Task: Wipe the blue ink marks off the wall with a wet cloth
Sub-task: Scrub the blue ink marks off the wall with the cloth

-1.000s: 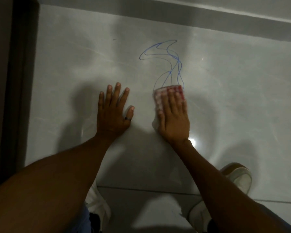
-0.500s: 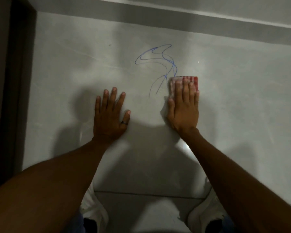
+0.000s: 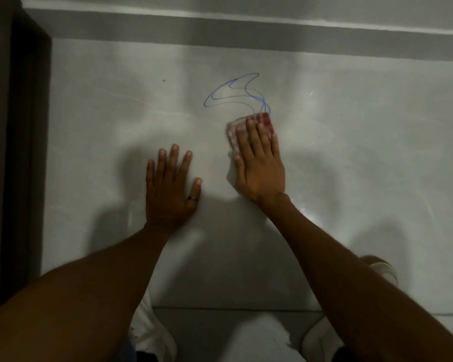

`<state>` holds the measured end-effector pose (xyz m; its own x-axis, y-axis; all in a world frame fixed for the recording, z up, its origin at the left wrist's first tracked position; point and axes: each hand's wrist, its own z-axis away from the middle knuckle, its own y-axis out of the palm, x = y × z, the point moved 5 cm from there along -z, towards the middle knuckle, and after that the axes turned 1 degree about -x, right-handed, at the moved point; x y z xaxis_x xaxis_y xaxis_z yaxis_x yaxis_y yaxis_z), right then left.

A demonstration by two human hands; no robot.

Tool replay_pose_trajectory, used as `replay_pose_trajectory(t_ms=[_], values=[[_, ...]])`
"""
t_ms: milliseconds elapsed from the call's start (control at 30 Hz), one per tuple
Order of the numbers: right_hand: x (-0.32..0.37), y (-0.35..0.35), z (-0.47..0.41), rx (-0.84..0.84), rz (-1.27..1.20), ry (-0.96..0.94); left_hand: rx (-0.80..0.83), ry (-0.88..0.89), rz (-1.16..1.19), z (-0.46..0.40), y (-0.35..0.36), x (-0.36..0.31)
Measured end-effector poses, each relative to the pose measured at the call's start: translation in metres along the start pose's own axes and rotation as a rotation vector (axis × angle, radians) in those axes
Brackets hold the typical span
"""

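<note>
A looping blue ink scribble (image 3: 233,91) is drawn on the glossy pale wall tile (image 3: 351,126). My right hand (image 3: 260,165) lies flat on a folded red-and-white checked cloth (image 3: 239,126) and presses it against the tile just below the scribble, over its lower strokes. Only the cloth's top and left edges show past my fingers. My left hand (image 3: 170,186), with a dark ring on the thumb, rests flat on the tile to the left, fingers spread, holding nothing.
A dark door frame (image 3: 24,152) runs down the left edge. A grey band (image 3: 246,35) crosses the wall above the tile. A grout line (image 3: 233,308) runs below my arms, and white shoes (image 3: 385,270) show at the bottom.
My right hand slid the cloth leftwards and a little down under the scribble; the two lower ink strokes seen earlier no longer show. My left hand stayed in place.
</note>
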<state>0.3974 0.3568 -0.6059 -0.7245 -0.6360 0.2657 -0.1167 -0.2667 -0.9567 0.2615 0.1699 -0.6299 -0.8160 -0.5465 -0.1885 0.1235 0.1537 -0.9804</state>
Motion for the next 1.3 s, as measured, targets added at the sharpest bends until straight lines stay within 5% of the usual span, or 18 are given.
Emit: replay_pose_trajectory(t_ms=[100, 233, 333, 467, 567, 700, 833, 867, 967, 1033, 1100, 1233, 1300], values=[[0.007, 0.0, -0.003, -0.039, -0.041, 0.15, 0.002, -0.006, -0.001, 0.0, 0.0, 0.002], [0.027, 0.007, -0.002, 0.003, -0.021, -0.085, -0.014, 0.007, -0.02, -0.001, 0.0, 0.0], [0.018, 0.002, -0.006, -0.024, -0.026, 0.149, -0.01, 0.003, -0.013, 0.0, 0.001, 0.001], [0.025, 0.006, 0.001, 0.002, -0.009, -0.19, -0.017, 0.013, -0.005, 0.0, 0.0, 0.0], [-0.002, -0.006, -0.008, -0.031, -0.006, 0.152, -0.005, -0.001, 0.004, 0.0, 0.0, 0.001], [0.017, 0.003, 0.007, 0.085, 0.059, -0.349, 0.004, 0.007, 0.0, 0.0, 0.0, 0.001], [-0.027, -0.015, -0.024, -0.036, 0.041, 0.152, -0.018, 0.002, 0.0, 0.001, 0.0, 0.001], [-0.015, -0.013, -0.024, -0.033, 0.027, 0.128, -0.015, 0.005, 0.004, 0.0, 0.001, 0.001], [0.04, 0.006, 0.004, 0.049, 0.041, -0.418, -0.024, 0.016, -0.011, 0.0, 0.003, 0.003], [0.038, 0.008, 0.01, 0.117, 0.075, -0.57, -0.035, 0.021, -0.021, 0.0, 0.003, 0.004], [0.014, -0.001, -0.017, 0.051, 0.082, -0.468, -0.028, 0.014, -0.026, 0.001, 0.003, 0.005], [-0.032, -0.024, -0.075, -0.042, 0.035, 0.141, -0.013, 0.014, -0.031, -0.001, 0.006, 0.004], [-0.015, -0.022, -0.077, 0.002, 0.028, 0.06, -0.012, 0.014, -0.038, 0.0, 0.005, 0.005]])
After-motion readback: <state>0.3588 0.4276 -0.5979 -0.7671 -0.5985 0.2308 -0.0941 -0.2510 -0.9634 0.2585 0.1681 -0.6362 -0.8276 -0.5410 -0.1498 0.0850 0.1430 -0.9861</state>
